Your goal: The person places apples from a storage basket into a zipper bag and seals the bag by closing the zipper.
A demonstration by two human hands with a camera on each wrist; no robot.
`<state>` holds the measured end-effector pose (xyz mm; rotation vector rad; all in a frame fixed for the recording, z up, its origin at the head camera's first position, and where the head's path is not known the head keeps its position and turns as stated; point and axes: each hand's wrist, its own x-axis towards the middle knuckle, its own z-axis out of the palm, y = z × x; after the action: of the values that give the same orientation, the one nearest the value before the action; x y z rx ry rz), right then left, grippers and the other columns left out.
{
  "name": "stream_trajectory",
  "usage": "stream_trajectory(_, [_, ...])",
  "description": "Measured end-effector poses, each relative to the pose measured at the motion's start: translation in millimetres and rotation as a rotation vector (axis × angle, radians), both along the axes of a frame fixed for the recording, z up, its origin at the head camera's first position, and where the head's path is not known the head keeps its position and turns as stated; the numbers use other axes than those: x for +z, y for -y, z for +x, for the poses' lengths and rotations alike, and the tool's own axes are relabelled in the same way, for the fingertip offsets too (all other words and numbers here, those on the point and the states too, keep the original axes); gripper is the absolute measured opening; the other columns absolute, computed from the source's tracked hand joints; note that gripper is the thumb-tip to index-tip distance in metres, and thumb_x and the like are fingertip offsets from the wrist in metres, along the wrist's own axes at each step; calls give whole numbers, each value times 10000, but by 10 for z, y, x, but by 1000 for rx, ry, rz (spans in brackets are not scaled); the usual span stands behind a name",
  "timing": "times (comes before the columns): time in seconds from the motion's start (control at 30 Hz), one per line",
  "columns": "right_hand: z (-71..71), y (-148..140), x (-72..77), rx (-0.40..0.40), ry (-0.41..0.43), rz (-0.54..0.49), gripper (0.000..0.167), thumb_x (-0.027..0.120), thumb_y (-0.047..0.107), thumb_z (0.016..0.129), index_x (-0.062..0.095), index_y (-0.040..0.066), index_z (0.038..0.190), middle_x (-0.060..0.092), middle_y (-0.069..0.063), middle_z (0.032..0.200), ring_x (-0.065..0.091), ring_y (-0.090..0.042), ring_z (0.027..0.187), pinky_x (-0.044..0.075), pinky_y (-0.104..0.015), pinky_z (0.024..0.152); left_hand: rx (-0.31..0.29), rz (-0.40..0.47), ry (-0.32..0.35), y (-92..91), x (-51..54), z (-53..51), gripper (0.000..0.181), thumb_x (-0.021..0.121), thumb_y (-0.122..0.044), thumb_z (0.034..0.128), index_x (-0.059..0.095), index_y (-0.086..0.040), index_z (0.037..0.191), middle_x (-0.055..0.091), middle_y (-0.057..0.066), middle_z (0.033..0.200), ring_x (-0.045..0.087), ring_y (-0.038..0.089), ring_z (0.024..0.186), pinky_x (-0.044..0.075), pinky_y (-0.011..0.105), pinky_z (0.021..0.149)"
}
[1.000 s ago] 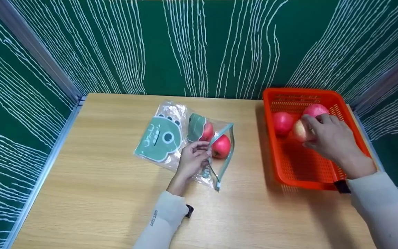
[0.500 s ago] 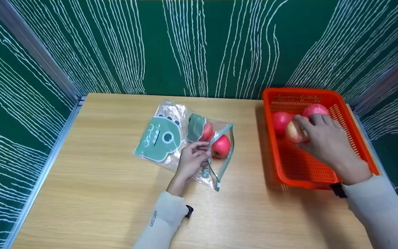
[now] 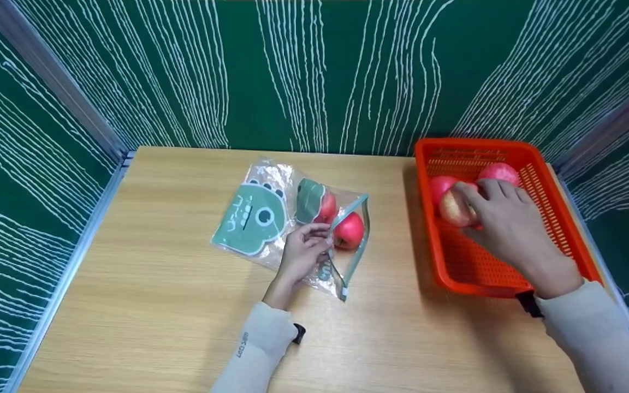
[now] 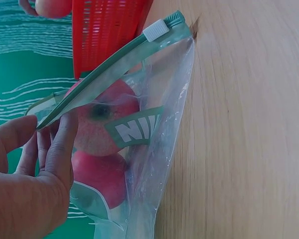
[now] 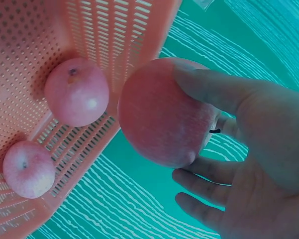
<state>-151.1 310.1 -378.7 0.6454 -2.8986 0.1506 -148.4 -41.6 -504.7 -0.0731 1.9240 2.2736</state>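
A clear zip bag [image 3: 254, 218] with green dinosaur print lies on the table with two red apples [image 3: 349, 231] inside. Thumb and fingers of my left hand [image 3: 304, 254] pinch the edge of its mouth, which gapes to the right. In the left wrist view the bag's green rim [image 4: 109, 62] runs from the fingertips of the left hand [image 4: 35, 174] up to a white slider [image 4: 156, 30]. My right hand [image 3: 516, 229] grips a yellowish-red apple [image 3: 458, 206] over the red basket; the right wrist view shows this apple [image 5: 164, 112] between thumb and fingers of the right hand [image 5: 239, 144].
The red basket [image 3: 443, 273] stands at the right side of the table, with two other apples [image 3: 499, 173] in its far part. Green panels with white wavy lines [image 3: 347, 76] stand behind the table and at both sides.
My right hand has shifted slightly left with the apple, which now partly covers the left apple in the basket in the head view. My left hand and the bag have stayed in place.
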Motion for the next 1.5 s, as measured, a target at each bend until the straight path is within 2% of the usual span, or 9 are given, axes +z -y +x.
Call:
stream_trajectory(0.2, [14, 99, -2, 16, -23, -17, 1046, 1008, 43, 603, 491, 156, 1505, 533, -283, 1395, 468, -510, 1261, 447, -772, 1042, -6, 0, -16, 6, 4, 9, 325, 657, 98, 956, 629, 129, 1277, 676, 140, 1075, 688, 121, 825, 609, 234, 677])
stream_trajectory(0.57, [82, 282, -19, 63, -64, -19, 995, 1012, 56, 615, 504, 143, 1466, 555, -272, 1374, 485, -488, 1272, 480, -748, 1003, -2, -4, -1, -3, 20, 15, 310, 655, 99, 964, 632, 127, 1273, 674, 137, 1067, 689, 122, 824, 614, 229, 676])
stream_trajectory(0.73, [111, 381, -66, 92, -73, -36, 953, 1008, 72, 641, 519, 146, 1457, 568, -271, 1364, 505, -483, 1255, 497, -738, 982, -3, -5, 6, -7, 3, 1, 311, 660, 92, 965, 635, 120, 1274, 677, 130, 1069, 696, 132, 835, 622, 235, 687])
stream_trajectory(1.0, [141, 528, -128, 107, -68, -49, 980, 1023, 113, 626, 508, 177, 1457, 555, -242, 1372, 507, -452, 1267, 518, -698, 981, -4, -19, 10, -7, 8, -3, 314, 660, 91, 965, 641, 114, 1278, 682, 156, 1088, 711, 169, 849, 629, 242, 691])
stream_trajectory(1.23, [170, 649, -219, 137, -97, -65, 967, 1033, 147, 613, 528, 153, 1437, 576, -227, 1349, 531, -419, 1226, 550, -648, 949, -17, -59, -29, 11, 26, 11, 331, 664, 61, 960, 639, 113, 1286, 682, 152, 1107, 695, 120, 854, 616, 250, 675])
stream_trajectory(1.5, [199, 779, -338, 135, -70, -61, 948, 1033, 171, 617, 556, 153, 1436, 575, -232, 1368, 530, -426, 1253, 547, -638, 981, -12, -57, -15, 9, 30, 17, 320, 668, 70, 962, 644, 114, 1279, 688, 145, 1081, 705, 134, 855, 628, 259, 684])
